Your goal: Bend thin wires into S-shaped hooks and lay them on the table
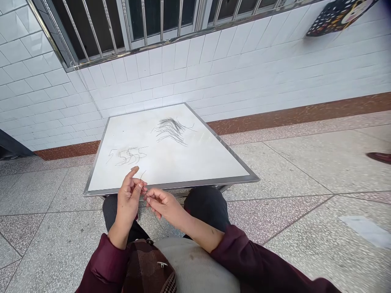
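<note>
Near the front edge of a white table (pixel 195 162), my left hand (pixel 130 197) pinches a thin dark wire (pixel 157 219) between thumb and a finger, with its index finger raised. Just right of it, my right hand (pixel 161 204) pinches the same wire lower down. One wire end sticks up above the fingers and the other hangs below my right hand. A pile of thin dark wires (pixel 171 129) lies at the back of the table. Several bent wires (pixel 130 156) lie in a loose group at the table's left.
Behind the table stands a white tiled wall (pixel 195 81) with barred windows. My knees are under the table's front edge. A dark patterned bag (pixel 339 18) is at the upper right, and a white sheet (pixel 366 230) lies on the floor at the right.
</note>
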A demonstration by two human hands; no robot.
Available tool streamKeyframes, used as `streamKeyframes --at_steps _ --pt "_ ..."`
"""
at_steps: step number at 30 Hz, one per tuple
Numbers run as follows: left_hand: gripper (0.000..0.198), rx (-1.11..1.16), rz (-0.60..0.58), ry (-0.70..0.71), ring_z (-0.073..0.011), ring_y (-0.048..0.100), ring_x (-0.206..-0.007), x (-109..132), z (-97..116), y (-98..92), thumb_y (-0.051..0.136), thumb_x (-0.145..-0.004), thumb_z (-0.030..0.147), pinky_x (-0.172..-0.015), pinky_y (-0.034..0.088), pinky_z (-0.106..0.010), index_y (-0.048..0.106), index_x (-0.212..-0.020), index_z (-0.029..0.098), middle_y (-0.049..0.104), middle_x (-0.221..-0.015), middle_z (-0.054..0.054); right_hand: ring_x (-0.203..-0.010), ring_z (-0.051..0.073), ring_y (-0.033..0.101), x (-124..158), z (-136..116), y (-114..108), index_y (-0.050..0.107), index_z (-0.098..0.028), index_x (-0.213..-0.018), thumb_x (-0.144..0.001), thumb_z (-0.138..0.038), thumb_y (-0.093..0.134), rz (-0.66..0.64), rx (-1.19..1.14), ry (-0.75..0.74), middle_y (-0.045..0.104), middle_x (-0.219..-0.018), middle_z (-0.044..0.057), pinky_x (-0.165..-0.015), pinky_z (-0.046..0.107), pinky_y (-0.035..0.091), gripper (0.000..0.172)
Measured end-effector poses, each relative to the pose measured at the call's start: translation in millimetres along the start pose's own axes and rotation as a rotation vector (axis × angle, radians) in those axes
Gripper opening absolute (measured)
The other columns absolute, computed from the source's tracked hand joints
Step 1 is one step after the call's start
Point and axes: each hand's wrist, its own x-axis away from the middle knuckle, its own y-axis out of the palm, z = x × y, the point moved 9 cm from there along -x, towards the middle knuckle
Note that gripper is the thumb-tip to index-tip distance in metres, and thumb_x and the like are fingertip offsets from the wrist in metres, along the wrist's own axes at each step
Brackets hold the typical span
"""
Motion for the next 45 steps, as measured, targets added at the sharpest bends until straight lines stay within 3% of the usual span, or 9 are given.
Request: streamKeyframes --at_steps 6,13,17,26,37,45 --pt "0.052 -0.169 0.028 0.022 -0.0126 0.055 -0.070 1 -2 -4.0 0.058 -0.089 0.031 -0.069 0.048 -0.026 0.043 -0.139 0.024 0.060 -0.084 -0.001 -0.047 0.008 0.047 1 1 -5 0.060 -0.021 -0.085 -0.085 -0.028 0.053 0.065 0.215 -0.094 0.060 -0.071 -0.002 -0.037 0.018 0.038 0.010" --pt "0.051 -0.161 0.087 0.011 -0.0114 0.056 -0.068 1 -4 -12.3 0.059 -0.088 0.029 -0.071 0.049 -0.027 0.045 -0.137 0.022 0.060 -0.082 0.001 -0.071 0.015 0.062 8 -34 -3 0.067 -0.022 -0.085 -0.085 -0.021 0.058 0.131 0.577 -0.335 0.070 -0.079 0.000 -0.065 0.026 0.046 0.009" --pt "0.050 -0.170 0.072 0.020 -0.0117 0.056 -0.069 3 -1 -11.0 0.056 -0.090 0.031 -0.072 0.049 -0.027 0.045 -0.137 0.021 0.061 -0.083 0.000 -0.076 0.016 0.063 9 -38 -2 0.067 -0.023 -0.085 -0.089 -0.019 0.057 0.125 0.636 -0.398 0.071 -0.082 0.001 -0.070 0.026 0.046 0.011" --pt "0.052 -0.223 0.071 0.010 -0.0126 0.057 -0.067 4 -4 -11.6 0.059 -0.088 0.032 -0.069 0.050 -0.026 0.047 -0.137 0.019 0.063 -0.077 0.000 -0.081 0.017 0.063 14 -37 6 0.065 -0.020 -0.092 -0.095 -0.018 0.051 0.074 0.791 -0.515 0.070 -0.087 0.003 -0.074 0.029 0.049 0.015" --pt "0.054 -0.149 0.157 -0.022 -0.0119 0.059 -0.062 5 -3 -17.0 0.064 -0.084 0.032 -0.067 0.053 -0.027 0.050 -0.134 0.018 0.062 -0.072 0.002 -0.084 0.019 0.061 20 -37 6 0.059 -0.020 -0.094 -0.097 -0.018 0.043 0.168 0.954 -0.559 0.066 -0.086 0.005 -0.073 0.031 0.050 0.016" --pt "0.051 -0.091 0.123 -0.005 -0.0126 0.058 -0.067 8 2 -10.2 0.056 -0.090 0.036 -0.064 0.054 -0.026 0.047 -0.136 0.018 0.059 -0.076 0.000 -0.077 0.018 0.061 23 -40 9 0.057 -0.020 -0.092 -0.097 -0.016 0.042 0.163 1.014 -0.643 0.065 -0.082 0.004 -0.068 0.030 0.049 0.017"
